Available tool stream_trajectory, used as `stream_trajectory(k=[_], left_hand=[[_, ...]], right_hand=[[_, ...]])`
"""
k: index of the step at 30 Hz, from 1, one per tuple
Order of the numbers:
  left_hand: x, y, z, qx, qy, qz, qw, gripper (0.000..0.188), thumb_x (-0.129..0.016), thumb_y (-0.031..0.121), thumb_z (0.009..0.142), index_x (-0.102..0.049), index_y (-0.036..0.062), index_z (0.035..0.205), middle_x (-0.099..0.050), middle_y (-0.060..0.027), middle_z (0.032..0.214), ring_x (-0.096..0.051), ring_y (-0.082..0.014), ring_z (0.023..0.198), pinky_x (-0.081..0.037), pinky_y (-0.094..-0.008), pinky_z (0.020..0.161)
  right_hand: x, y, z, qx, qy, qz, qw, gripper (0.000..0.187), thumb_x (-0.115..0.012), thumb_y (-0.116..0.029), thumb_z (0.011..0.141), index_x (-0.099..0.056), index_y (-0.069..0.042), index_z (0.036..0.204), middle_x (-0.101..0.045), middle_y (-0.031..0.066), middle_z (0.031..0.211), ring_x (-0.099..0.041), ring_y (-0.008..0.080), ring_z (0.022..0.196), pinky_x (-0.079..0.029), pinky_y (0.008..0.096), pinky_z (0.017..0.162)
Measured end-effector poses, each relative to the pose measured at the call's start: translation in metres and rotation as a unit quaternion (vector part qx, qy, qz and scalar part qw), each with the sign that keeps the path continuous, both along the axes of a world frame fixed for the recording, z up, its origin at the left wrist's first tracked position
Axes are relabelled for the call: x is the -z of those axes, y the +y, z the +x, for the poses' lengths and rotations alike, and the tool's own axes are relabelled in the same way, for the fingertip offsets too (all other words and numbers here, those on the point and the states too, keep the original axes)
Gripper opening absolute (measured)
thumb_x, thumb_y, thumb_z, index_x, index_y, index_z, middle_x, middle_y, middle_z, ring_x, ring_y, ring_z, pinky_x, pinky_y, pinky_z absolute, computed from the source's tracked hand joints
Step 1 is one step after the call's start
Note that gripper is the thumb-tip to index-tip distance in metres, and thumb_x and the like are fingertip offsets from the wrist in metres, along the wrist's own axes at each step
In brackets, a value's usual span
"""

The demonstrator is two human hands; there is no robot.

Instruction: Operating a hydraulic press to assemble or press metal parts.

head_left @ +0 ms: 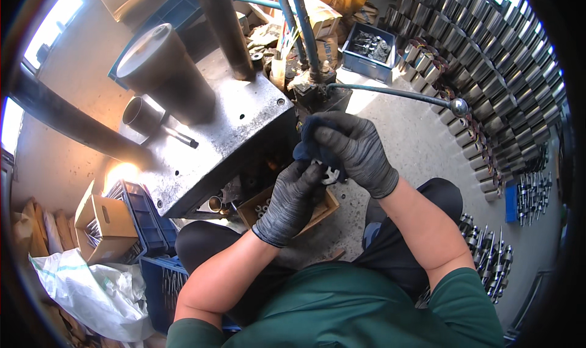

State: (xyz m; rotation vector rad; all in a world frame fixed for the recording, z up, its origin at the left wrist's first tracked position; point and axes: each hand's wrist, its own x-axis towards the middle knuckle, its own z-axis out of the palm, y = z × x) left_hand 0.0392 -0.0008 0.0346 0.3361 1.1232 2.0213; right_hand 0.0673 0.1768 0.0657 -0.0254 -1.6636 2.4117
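Note:
Both of my hands wear grey work gloves and meet in front of me, above my knees. My left hand (290, 198) is closed on a small silvery metal part (331, 176) with prong-like ends. A dark blue cloth (310, 137) is bunched in my right hand (361, 153), which presses it against the part from above. The gloves and cloth hide most of the part. Below my hands stands an open box (332, 206) with small metal pieces in it, partly covered by my left hand.
A heavy steel machine table (213, 143) stands ahead left, carrying a large cylinder (168, 73) and a short tube (141, 116). A ball-ended lever (397, 95) reaches across beyond my hands. Shiny metal sleeves (476, 55) are stacked at right; blue crates (366, 67) stand behind and at left.

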Motion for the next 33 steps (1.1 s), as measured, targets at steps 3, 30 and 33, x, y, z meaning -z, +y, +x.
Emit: stream_trajectory(k=[3, 30, 33], left_hand=[[-0.018, -0.010, 0.004, 0.058, 0.139, -0.022, 0.988, 0.052, -0.081, 0.038, 0.097, -0.064, 0.0006, 0.129, -0.072, -0.0065, 0.114, -0.068, -0.0148, 0.102, -0.056, -0.0326, 0.092], [-0.038, -0.033, -0.015, -0.155, 0.421, -0.116, 0.886, 0.045, -0.089, 0.005, 0.081, -0.064, 0.0068, 0.119, -0.064, -0.0080, 0.113, -0.068, -0.0178, 0.099, -0.058, -0.0334, 0.085], [-0.047, -0.039, -0.018, -0.100, 0.363, -0.124, 0.918, 0.044, -0.088, 0.004, 0.085, -0.064, 0.0043, 0.122, -0.066, -0.0060, 0.115, -0.066, -0.0131, 0.106, -0.056, -0.0310, 0.093]], right_hand=[[0.010, 0.010, -0.013, 0.092, -0.027, 0.072, 0.993, 0.031, -0.074, -0.016, 0.102, -0.070, -0.002, 0.130, -0.078, 0.0081, 0.109, -0.074, 0.0176, 0.098, -0.061, 0.0340, 0.087], [-0.006, -0.038, 0.035, -0.069, -0.085, -0.144, 0.983, 0.081, -0.079, -0.023, 0.094, -0.039, 0.005, 0.158, -0.066, 0.0066, 0.128, -0.061, 0.0176, 0.122, -0.046, 0.0351, 0.112], [-0.007, -0.034, 0.039, -0.079, -0.071, -0.115, 0.988, 0.082, -0.079, -0.023, 0.093, -0.039, 0.004, 0.159, -0.065, 0.0078, 0.129, -0.061, 0.0183, 0.123, -0.046, 0.0357, 0.112]])
